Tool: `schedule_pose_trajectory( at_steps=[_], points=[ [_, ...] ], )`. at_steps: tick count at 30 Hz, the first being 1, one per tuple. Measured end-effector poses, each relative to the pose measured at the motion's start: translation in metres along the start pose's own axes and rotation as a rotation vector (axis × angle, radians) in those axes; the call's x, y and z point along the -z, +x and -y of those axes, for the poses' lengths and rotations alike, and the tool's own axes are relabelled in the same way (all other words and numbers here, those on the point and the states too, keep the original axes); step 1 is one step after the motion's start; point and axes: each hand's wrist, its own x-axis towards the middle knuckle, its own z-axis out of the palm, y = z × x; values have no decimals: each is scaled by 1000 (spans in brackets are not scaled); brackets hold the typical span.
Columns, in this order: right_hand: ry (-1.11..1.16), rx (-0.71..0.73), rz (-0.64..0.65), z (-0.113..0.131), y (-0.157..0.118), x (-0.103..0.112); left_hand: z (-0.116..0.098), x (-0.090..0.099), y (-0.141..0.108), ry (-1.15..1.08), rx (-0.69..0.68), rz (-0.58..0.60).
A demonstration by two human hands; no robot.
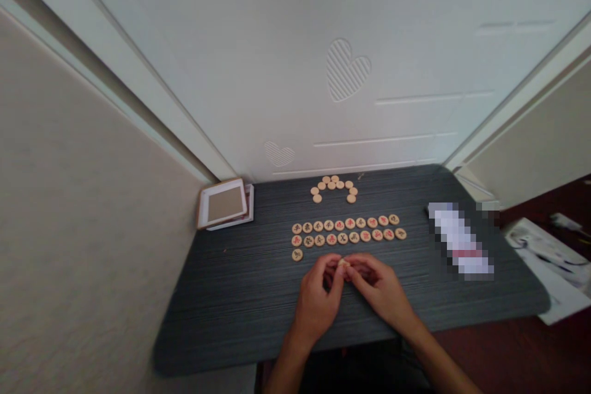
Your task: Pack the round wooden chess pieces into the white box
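tabletop point(240, 295): dark, wood-grained
white panel point(231, 43): behind tabletop, heart-embossed
tray point(221, 188): tabletop's far-left corner, brown inside
left fingers point(337, 280), right fingers point(362, 281): pinching disc point(342, 263)

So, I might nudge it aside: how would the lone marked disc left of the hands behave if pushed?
The marked disc lies flat on the table, so it would probably slide rather than roll or tip. Its small, wood-like body looks stiff and likely light.

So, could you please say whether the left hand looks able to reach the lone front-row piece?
Likely yes: the lone piece lies nearby with nothing visible between, though the left hand seems busy with a pale object.
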Motion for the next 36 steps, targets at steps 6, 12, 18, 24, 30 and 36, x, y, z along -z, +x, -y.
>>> schedule_pose_trajectory(
  at_steps=[6, 12, 18, 24, 30, 36],
  points=[
    [-97, 88, 26, 1, -1, -1, 0, 2, 2, 13, -11, 7],
    [-179, 141, 16, 6, -3, -3, 1, 5, 2, 42, -28, 38],
    [-223, 139, 15, 10, -3, -2, 3, 5, 1, -86, 32, 47],
    [-228, 146, 21, 8, -4, 0, 2, 3, 1, -76, 7, 11],
    [-247, 136, 8, 8, -2, -1, -1, 7, 6, -13, -3, 20],
    [-329, 219, -10, 5, 0, -7, 2, 18, 4, 191, -5, 20]
  ],
)
